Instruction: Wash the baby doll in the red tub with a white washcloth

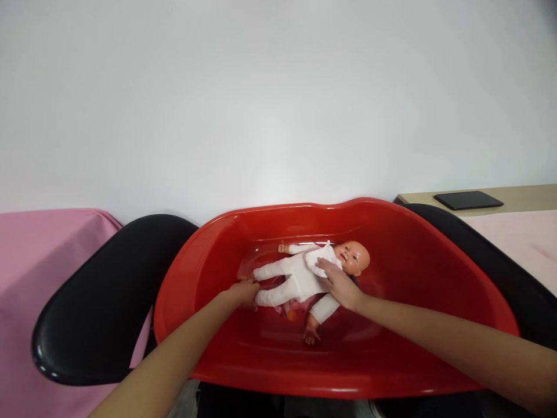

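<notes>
A baby doll [300, 277] in a white body suit lies on its back in a red baby bathtub [348, 386], its head to the right. My left hand [243, 292] is closed around the doll's feet at the left end, its fingertips partly hidden. My right hand [342, 285] reaches over the doll's chest and holds a small white cloth [317, 257] against it, just below the chin. One doll arm stretches to the far side, the other to the near side. Something pink and orange [290, 312] shows beneath the doll.
Black chair-like supports stand on both sides of the tub, the left one [100, 302] fully in view. A pink-covered surface [52, 238] lies at far left. To the right is a wooden tabletop [526, 196] with a flat black device [468, 200]. A white wall [270, 104] rises behind.
</notes>
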Available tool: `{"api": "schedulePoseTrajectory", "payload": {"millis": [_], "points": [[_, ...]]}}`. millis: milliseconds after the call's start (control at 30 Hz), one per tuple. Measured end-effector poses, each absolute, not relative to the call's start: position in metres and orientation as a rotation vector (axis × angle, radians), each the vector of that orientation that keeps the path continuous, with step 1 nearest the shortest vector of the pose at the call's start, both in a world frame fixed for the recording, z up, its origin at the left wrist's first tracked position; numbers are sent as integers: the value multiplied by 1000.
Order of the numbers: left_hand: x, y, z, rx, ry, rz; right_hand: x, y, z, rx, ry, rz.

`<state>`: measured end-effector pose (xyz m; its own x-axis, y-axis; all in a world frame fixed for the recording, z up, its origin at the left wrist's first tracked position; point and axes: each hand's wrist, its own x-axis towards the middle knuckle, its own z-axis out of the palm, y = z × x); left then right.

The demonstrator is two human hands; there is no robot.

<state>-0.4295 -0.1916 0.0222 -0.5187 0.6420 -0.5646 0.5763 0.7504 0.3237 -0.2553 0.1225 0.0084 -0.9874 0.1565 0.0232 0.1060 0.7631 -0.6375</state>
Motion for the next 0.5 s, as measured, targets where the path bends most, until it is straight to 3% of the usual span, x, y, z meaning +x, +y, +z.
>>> {"api": "schedulePoseTrajectory", "payload": {"millis": [200,500], "points": [[-435,-202,11,848,2235,-75,-262,73,-17,-79,-2944,928],[-432,-198,6,797,2275,-187,-281,-22,-38,103,-2794,1409]]}}
